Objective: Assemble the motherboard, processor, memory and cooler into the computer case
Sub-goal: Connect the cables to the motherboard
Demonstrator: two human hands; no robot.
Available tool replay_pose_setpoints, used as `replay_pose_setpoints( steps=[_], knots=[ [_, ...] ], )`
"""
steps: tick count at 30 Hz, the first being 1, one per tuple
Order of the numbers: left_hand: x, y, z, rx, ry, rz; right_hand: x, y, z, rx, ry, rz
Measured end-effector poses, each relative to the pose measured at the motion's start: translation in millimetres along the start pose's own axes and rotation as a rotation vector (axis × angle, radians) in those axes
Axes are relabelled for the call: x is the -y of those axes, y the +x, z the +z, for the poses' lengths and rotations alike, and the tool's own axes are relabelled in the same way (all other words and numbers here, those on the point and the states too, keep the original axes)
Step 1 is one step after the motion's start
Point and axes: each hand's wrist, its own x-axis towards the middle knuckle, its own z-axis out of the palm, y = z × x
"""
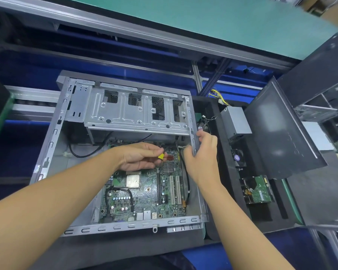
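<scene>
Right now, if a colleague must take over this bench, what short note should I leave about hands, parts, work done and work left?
Left hand pinches a yellow connector over the motherboard.
Right hand grips the computer case by its right wall.
Done: motherboard lies in the case; processor sits in its socket, uncovered.
Left: cooler, and it seems memory; a fan unit lies in the foam tray beside the case.
</scene>
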Motion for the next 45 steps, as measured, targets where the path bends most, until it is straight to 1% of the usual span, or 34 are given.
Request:
replay_pose_setpoints(
  steps=[3, 5, 8, 13, 19, 25, 31, 34, 37, 38, 40, 45],
  knots=[
    [-2, -3, 4, 0.090, -0.207, -0.037, -2, 0, 1, 0.000, -0.006, -0.018],
    [-2, -5, 9, 0.127, -0.322, -0.025, -3, 1, 2, 0.001, -0.008, -0.022],
    [0, -6, 16, 0.161, -0.393, 0.003, -4, 2, 2, 0.002, -0.008, -0.008],
    [1, -10, 16, 0.087, -0.442, -0.019, -5, 1, 2, 0.013, 0.002, -0.010],
    [-8, -14, 33, 0.053, -0.458, -0.045, -3, 2, 2, 0.012, -0.003, -0.018],
    [-10, -15, 53, -0.008, -0.624, 0.016, -2, 1, 1, 0.007, -0.025, -0.032],
    [-14, -14, 61, -0.049, -0.631, 0.058, -1, 0, 0, 0.011, -0.043, -0.030],
    [-14, -12, 62, -0.053, -0.611, 0.061, -1, 0, 0, 0.009, -0.044, -0.036],
    [-11, -11, 57, -0.018, -0.564, 0.050, -1, 0, 0, 0.011, -0.035, -0.032],
    [-10, -12, 52, 0.002, -0.506, 0.046, -1, -1, 0, 0.012, -0.028, -0.031],
    [-9, -13, 41, 0.036, -0.317, 0.025, -2, -1, 0, 0.011, -0.023, -0.026],
    [-23, -14, 12, 0.017, 0.122, -0.101, -3, -1, 1, 0.014, -0.001, -0.013]
  ],
)
